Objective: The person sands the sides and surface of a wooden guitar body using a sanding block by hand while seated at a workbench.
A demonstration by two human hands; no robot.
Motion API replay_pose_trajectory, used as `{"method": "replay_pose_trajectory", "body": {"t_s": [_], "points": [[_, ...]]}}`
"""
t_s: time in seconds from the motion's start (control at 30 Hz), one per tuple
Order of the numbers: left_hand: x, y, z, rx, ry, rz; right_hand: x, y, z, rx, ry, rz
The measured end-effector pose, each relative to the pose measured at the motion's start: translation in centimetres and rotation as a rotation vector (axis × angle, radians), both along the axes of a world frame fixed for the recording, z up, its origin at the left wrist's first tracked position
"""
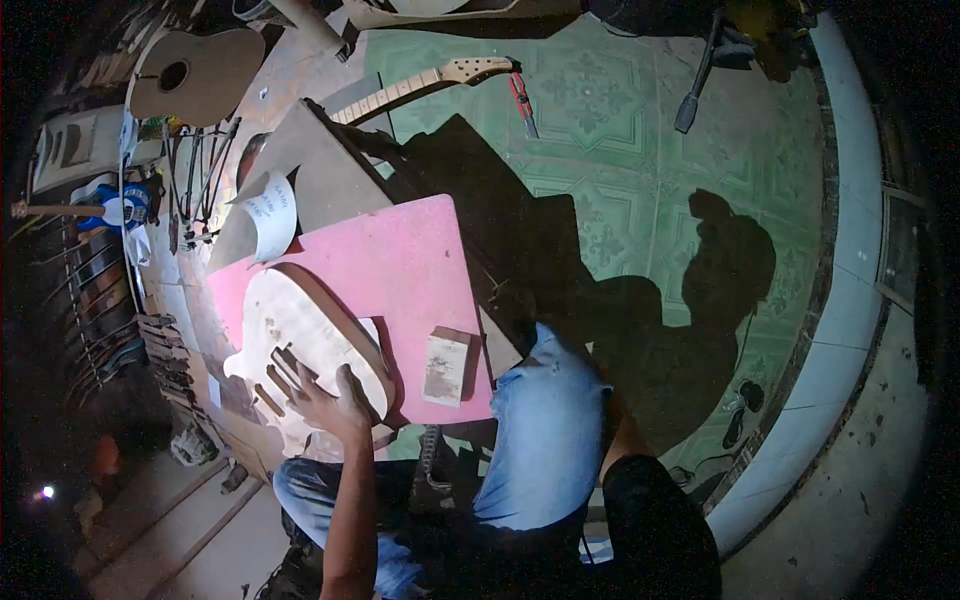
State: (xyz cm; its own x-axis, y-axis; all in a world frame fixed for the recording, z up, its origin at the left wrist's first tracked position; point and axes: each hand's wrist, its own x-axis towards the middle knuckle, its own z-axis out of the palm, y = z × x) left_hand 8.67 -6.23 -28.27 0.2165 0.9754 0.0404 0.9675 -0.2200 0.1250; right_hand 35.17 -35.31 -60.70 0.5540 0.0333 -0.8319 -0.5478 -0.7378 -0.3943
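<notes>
An unfinished pale electric guitar body [325, 325] lies on a pink board [405, 250] in front of me. My left hand [328, 402] rests on its face beside the cut-out slots, fingers spread and thumb apart. Right of the body, a rectangular wooden block [446, 366] with dark smudges sits on the board, touched by neither hand. My right forearm [624, 440] runs down beside my bent knee in blue jeans [540, 430]; the right hand itself is hidden behind the leg.
Beyond the board lie a curled paper sheet [272, 215], a guitar neck [425, 85] and a red-handled cutter [521, 100]. An acoustic guitar body [197, 77] and a blue guitar [125, 207] are at left. Green patterned tiles [590, 100] reach a raised pale ledge [845, 250].
</notes>
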Motion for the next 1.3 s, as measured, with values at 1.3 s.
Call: {"method": "replay_pose_trajectory", "body": {"t_s": [1.3], "points": [[-49.6, -6.6, -3.7, -0.072, -1.079, 0.775, -10.5, 9.3, 48.7, 0.808, -0.163, 0.188]]}}
